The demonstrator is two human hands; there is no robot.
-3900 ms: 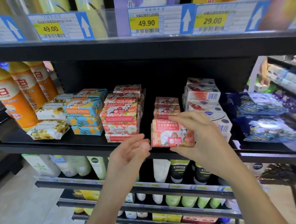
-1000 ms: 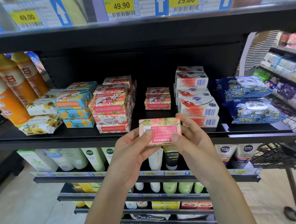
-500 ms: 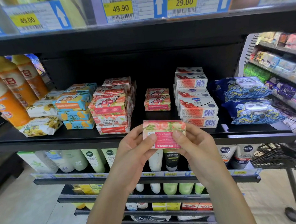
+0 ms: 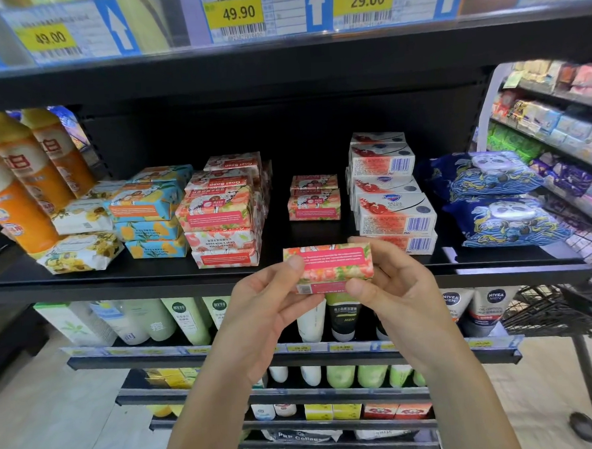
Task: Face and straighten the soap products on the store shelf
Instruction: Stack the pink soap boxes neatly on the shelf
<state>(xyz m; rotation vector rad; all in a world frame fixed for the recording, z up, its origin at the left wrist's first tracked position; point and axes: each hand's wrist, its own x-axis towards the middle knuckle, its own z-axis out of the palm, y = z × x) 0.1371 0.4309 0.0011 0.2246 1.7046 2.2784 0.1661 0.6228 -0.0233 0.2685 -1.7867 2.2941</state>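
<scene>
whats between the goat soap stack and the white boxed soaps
Head view: a two-high stack of pink floral soap bars, set back on the black shelf; bare shelf before it.

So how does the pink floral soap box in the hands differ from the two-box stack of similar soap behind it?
The pink floral soap box is held off the black shelf, pinched between left hand and right hand; the two-box stack rests on it, set back. The held box is single; the stack is two high. Both show pink floral wrap with a pink text panel.

Left hand (image 4: 270, 303) and right hand (image 4: 395, 287) pinch one soap bar (image 4: 331, 264)
</scene>
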